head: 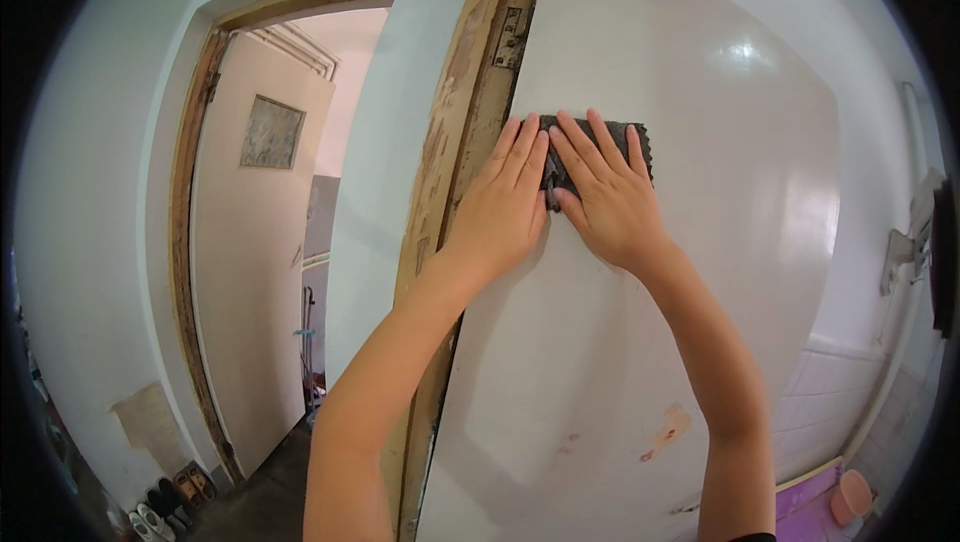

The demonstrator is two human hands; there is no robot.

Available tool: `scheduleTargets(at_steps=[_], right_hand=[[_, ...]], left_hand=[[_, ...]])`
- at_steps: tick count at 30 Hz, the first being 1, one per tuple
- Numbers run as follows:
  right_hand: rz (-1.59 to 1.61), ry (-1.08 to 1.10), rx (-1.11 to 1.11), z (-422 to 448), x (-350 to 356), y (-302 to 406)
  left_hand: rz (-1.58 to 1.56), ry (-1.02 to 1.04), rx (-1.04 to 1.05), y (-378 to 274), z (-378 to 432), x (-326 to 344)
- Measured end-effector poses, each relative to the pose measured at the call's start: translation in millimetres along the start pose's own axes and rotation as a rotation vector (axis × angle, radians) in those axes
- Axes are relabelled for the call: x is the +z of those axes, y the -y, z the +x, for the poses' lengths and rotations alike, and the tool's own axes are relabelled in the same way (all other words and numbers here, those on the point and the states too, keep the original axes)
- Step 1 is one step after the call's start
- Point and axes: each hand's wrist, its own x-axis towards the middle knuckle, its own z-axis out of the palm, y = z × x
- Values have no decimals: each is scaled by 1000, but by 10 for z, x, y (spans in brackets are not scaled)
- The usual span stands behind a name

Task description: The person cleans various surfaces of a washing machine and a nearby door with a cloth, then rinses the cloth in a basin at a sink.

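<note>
A dark grey cloth [600, 138] with a jagged edge lies flat against a white door [570, 332], near the door's hinged edge. My left hand [504, 204] rests on the cloth's left end and the door, its fingers pointing up. Beside it, my right hand [611, 200] presses on the middle and right of the cloth with its fingers spread. Between the hands the cloth is bunched into a fold. Reddish marks [664, 433] show lower on the door. Left of the door runs a worn wooden door frame [442, 129] with a metal hinge [510, 37].
At the left, another door [255, 257] with a small window stands ajar. Several shoes [169, 504] line the floor by the wall. A door handle [685, 510] sits low on the near door. A pink basin [851, 498] and pipes [896, 347] are at the right.
</note>
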Motion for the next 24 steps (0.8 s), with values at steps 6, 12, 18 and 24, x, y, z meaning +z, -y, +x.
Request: scheduleTargets(at_steps=[6,12,18,24], right_hand=[[28,160,-70,-282,-51,328],[182,192,-153,-314,-102,263],[113,180,-99,-409,-89,404],[191,317,-185,-887,-213,444]], left_hand=[[-53,106,-48,-189,-669,-8],[121,215,-64,-233,-718,-214],[152,97,-170,-358,-734,9],[70,308,13,-357,-1202,-167]])
